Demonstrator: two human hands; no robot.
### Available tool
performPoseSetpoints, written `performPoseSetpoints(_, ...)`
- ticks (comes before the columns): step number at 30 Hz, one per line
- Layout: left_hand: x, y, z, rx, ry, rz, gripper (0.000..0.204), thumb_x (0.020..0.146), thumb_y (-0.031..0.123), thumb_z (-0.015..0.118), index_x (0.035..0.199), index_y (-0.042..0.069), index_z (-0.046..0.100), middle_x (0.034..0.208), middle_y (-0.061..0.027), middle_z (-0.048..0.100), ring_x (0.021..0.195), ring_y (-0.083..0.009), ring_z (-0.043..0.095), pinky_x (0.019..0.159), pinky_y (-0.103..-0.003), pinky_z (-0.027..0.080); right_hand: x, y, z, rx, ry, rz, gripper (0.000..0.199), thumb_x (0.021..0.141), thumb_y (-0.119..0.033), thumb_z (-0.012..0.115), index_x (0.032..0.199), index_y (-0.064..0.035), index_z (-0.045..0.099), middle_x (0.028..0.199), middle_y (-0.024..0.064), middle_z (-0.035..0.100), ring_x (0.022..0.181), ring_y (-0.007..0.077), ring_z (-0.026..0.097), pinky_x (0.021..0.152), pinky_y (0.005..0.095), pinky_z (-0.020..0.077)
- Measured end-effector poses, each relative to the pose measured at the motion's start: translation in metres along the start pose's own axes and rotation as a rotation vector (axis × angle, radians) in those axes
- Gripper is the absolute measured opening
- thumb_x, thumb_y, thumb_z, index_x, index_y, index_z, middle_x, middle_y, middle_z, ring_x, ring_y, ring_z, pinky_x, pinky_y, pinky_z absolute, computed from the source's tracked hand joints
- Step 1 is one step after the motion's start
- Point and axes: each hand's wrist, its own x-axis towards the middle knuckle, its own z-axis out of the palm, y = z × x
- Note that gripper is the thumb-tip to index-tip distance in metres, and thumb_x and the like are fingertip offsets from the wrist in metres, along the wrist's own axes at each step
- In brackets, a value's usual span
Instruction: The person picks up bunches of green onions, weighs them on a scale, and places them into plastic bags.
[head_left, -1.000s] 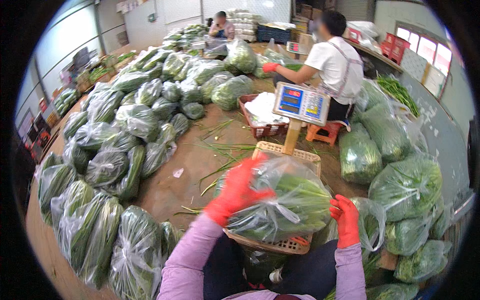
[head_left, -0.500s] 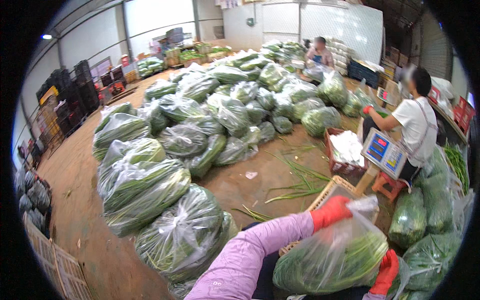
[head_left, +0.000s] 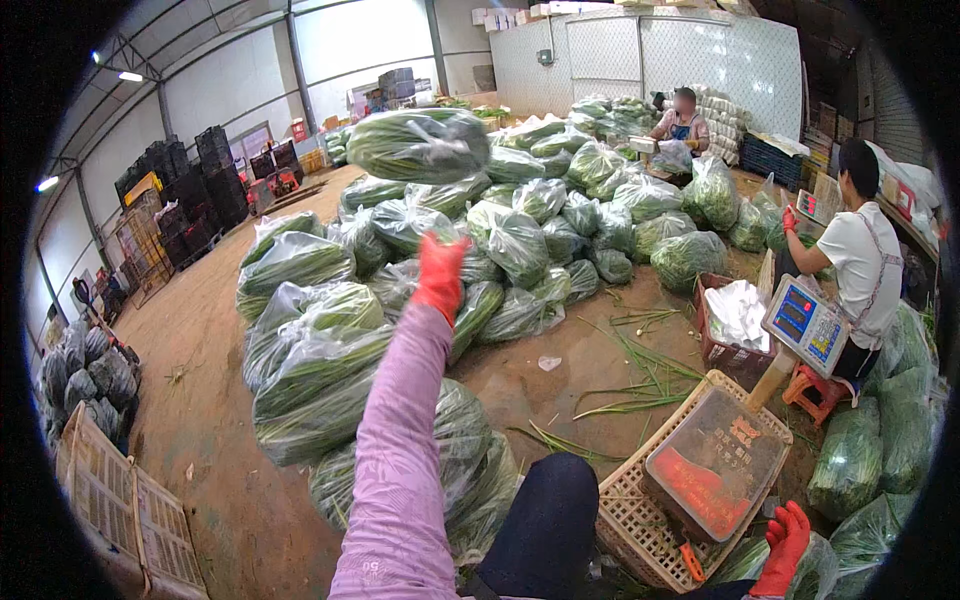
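Observation:
A clear plastic bag of long green vegetables (head_left: pixel 420 145) hangs in mid-air over the pile, its edges smeared by motion. My left hand (head_left: pixel 440 275), in a red glove, is stretched out below the bag and apart from it, blurred, its fingers loosely spread. At the lower right, my right hand (head_left: pixel 785 550), also red-gloved, has loosely bent, parted fingers and holds nothing. Beside it is a filled bag (head_left: pixel 812 570). Between my knee and that hand, a scale platform (head_left: pixel 715 460) rests on an upturned-looking plastic crate (head_left: pixel 625 530). An orange-handled tool (head_left: pixel 692 562) lies against the crate.
Many filled bags (head_left: pixel 320 390) are heaped ahead and to the left. The scale's display (head_left: pixel 805 322) stands near a seated person (head_left: pixel 860 250) at right; another person (head_left: pixel 683 125) sits farther back. A red crate (head_left: pixel 735 350) holds white plastic. Loose green stalks (head_left: pixel 650 385) litter the floor.
The bag that both hands held over the scale has left them and is above the pile. My left arm has swung forward and left. The scale platform is uncovered, and the view has shifted left.

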Motion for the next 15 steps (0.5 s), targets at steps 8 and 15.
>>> performPoseSetpoints(8, -0.248, -0.043, 0.12, -0.044, -1.046, -0.661, 0.065, 0.081, 0.014, 0.066, 0.137, 0.008, 0.033, 0.102, -0.0143, 0.062, 0.083, -0.0196, 0.063, 0.07, -0.032, 0.051, -0.053, -0.009, -0.004, 0.091, 0.193, -0.176, 0.027, 0.088, -0.022, 0.054, 0.113, -0.0143, 0.06, 0.089, 0.0037, 0.065, 0.056, 0.0083, 0.053, 0.051, 0.0204, 0.0413)
performPoseSetpoints(15, -0.403, 0.033, 0.192, -0.272, -1.52, -0.818, 0.059, 0.085, 0.016, 0.06, 0.137, 0.007, 0.034, 0.109, -0.0154, 0.059, 0.1, -0.022, 0.056, 0.093, -0.034, 0.042, -0.224, -0.007, -0.166, -0.216, 0.663, -0.155, 0.026, 0.088, -0.024, 0.05, 0.093, -0.004, 0.065, 0.055, 0.0028, 0.052, 0.039, 0.0106, 0.041, 0.036, 0.0239, 0.0326)
